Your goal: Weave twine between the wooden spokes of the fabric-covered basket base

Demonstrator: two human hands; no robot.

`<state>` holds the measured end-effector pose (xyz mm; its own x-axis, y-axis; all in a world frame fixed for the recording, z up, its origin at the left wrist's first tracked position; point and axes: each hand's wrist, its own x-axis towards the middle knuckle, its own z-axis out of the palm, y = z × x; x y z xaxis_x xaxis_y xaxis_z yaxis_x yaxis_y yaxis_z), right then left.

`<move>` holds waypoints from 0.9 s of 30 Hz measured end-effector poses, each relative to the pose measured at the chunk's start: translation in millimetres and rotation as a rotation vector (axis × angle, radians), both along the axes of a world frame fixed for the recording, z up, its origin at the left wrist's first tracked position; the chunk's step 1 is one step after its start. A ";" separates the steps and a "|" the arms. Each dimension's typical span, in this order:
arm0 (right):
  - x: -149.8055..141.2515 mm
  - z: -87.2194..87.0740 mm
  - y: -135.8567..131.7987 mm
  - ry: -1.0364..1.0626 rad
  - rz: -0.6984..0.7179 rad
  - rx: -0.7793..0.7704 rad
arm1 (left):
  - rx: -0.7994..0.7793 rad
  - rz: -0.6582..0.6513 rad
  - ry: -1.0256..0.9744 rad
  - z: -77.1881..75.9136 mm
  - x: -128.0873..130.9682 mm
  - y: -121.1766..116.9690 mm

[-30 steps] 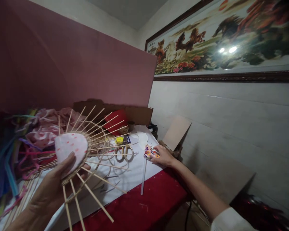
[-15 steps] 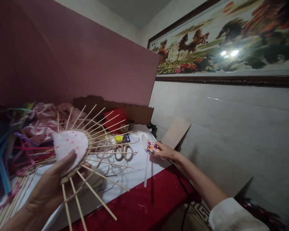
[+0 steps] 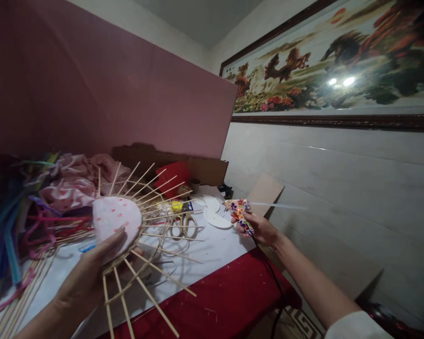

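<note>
My left hand (image 3: 88,278) grips a round woven base (image 3: 118,228) covered with white cloth dotted pink, thumb across its face. Thin wooden spokes (image 3: 151,294) radiate from its rim. My right hand (image 3: 259,228) is closed round a flower-patterned glue gun (image 3: 239,214), lifted off the table at the right. A clear glue stick (image 3: 279,205) juts out of the gun toward the right, and its black cord (image 3: 273,278) drops past the table edge.
Scissors (image 3: 183,225), white round discs (image 3: 215,217), a yellow item and coiled cane lie on the white sheet (image 3: 212,247) over a red cloth (image 3: 229,301). Pink fabric (image 3: 70,183) and coloured strips (image 3: 7,221) are piled at left. Cardboard (image 3: 205,167) and a pink board stand behind.
My right hand has picked the glue gun up off the table and turned it, so the glue stick now points right instead of down. The woven base has shifted slightly right.
</note>
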<state>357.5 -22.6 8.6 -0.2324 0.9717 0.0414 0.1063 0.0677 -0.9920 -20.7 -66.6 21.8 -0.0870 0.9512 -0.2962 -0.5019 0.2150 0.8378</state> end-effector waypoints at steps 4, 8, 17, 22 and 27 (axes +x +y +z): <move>-10.2 11.8 -15.9 0.151 -0.007 0.009 | -0.051 -0.033 0.024 4.8 5.5 -4.5; -30.7 31.1 -36.9 0.265 0.032 0.009 | -0.055 -0.063 0.000 5.9 9.5 -9.5; -91.3 69.9 -74.6 -0.277 0.048 -0.066 | 0.080 -0.172 0.116 -4.5 12.7 -9.4; -107.0 75.0 -68.9 -0.498 0.127 0.020 | 0.136 -0.217 0.172 -6.2 14.1 -9.1; -114.7 80.3 -66.4 -0.624 0.144 0.108 | 0.123 -0.213 0.200 -2.8 16.2 -12.1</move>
<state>242.9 -89.0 88.9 -0.3723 0.9268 -0.0482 0.6432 0.2203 -0.7333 -4.5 -78.7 19.0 0.0732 0.9819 -0.1746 -0.2788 0.1882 0.9417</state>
